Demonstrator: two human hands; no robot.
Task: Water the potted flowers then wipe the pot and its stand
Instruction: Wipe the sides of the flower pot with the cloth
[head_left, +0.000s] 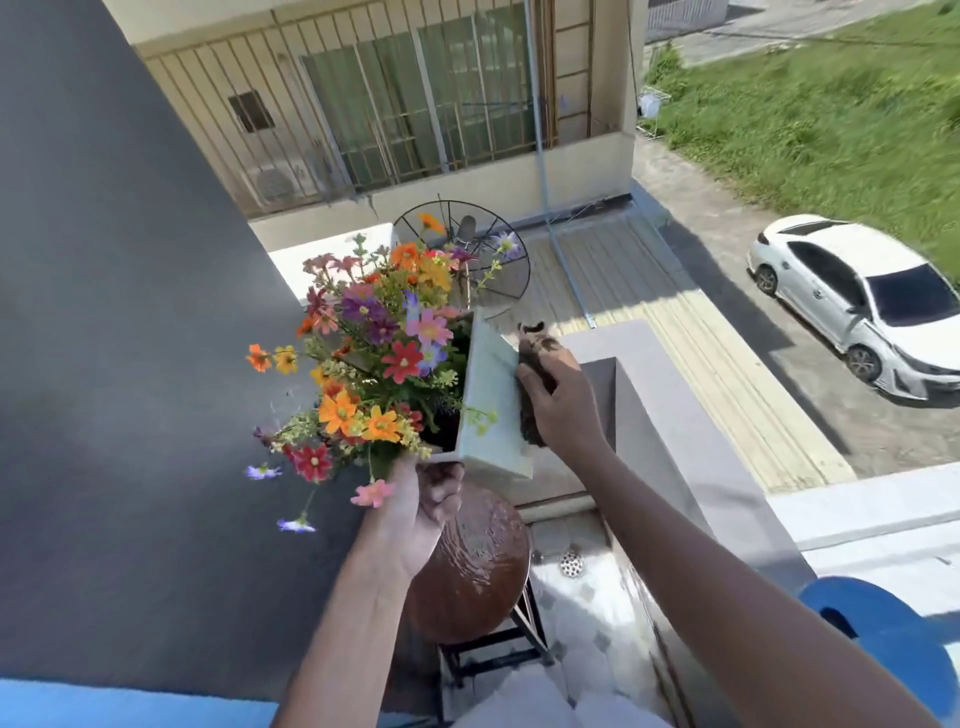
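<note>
The left hand (421, 512) grips the pot (491, 400) from below, lifted above the stand (475, 571). The right hand (558, 402) presses a dark cloth (537, 353) on its side; flowers (374, 353) hide the soil.

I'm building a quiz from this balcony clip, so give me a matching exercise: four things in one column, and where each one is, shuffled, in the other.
Things:
1. pot
2. cloth
3. stool
4. white car

Places:
A. parked on the street below
B. pressed against the pot's side by the right hand
C. standing on the balcony floor, beneath the lifted pot
D. held up, tilted, by the left hand

Pairs: 1-D, 2-B, 3-C, 4-A
</note>
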